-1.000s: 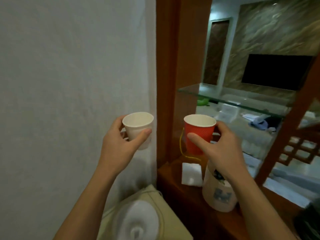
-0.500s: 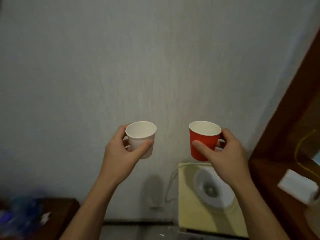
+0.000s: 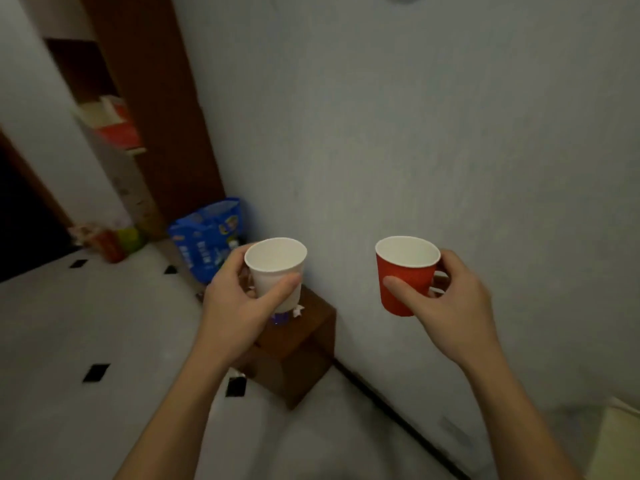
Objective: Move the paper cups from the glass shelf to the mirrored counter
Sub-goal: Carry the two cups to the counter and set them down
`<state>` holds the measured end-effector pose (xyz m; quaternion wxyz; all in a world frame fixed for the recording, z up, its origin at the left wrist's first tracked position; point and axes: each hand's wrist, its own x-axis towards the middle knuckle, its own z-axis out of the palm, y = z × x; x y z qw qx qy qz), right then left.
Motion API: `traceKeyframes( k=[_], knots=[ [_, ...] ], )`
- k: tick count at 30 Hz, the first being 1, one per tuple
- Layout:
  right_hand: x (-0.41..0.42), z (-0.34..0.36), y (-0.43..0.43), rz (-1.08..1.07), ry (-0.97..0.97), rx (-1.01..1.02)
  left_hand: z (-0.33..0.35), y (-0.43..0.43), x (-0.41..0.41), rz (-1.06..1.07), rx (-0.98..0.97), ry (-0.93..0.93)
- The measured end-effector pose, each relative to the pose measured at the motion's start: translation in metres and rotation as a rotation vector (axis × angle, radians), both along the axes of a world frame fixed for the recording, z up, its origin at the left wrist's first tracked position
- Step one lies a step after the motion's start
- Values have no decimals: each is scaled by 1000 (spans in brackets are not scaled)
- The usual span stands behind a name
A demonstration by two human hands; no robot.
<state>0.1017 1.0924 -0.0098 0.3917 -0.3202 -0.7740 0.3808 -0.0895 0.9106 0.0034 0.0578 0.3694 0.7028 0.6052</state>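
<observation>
A white paper cup [image 3: 273, 268] is held upright in my left hand [image 3: 235, 306], thumb across its front. A red ribbed paper cup [image 3: 403, 275] with a white inside is held upright in my right hand [image 3: 450, 303], thumb on its front and fingers behind. Both cups look empty and hang in the air in front of a plain grey wall. Neither the glass shelf nor the mirrored counter is in view.
A small brown wooden stool [image 3: 294, 351] stands against the wall below my left hand. A blue printed bag [image 3: 207, 237] leans behind it, by a tall wooden shelf unit [image 3: 145, 109]. Light floor tiles [image 3: 86, 323] with dark insets spread to the left. A pale yellow appliance corner [image 3: 616, 438] shows bottom right.
My view has swung left, away from the glass shelf and wooden counter, past the yellow appliance to the wall, stool and floor. Both hands keep the cups upright at the same spacing.
</observation>
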Motion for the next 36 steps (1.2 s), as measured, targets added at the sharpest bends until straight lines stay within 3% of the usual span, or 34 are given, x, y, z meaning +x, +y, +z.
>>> traceKeyframes(
  k=[10, 20, 36],
  knots=[
    [-217, -1, -128, 332, 0, -13, -10, -181, -140, 351, 8, -26],
    [-398, -16, -258, 534, -21, -33, -28, -327, -280, 515, 68, -151],
    [-655, -45, -327, 797, -60, -29, -64, -400, -488, 740, -16, -71]
  ],
)
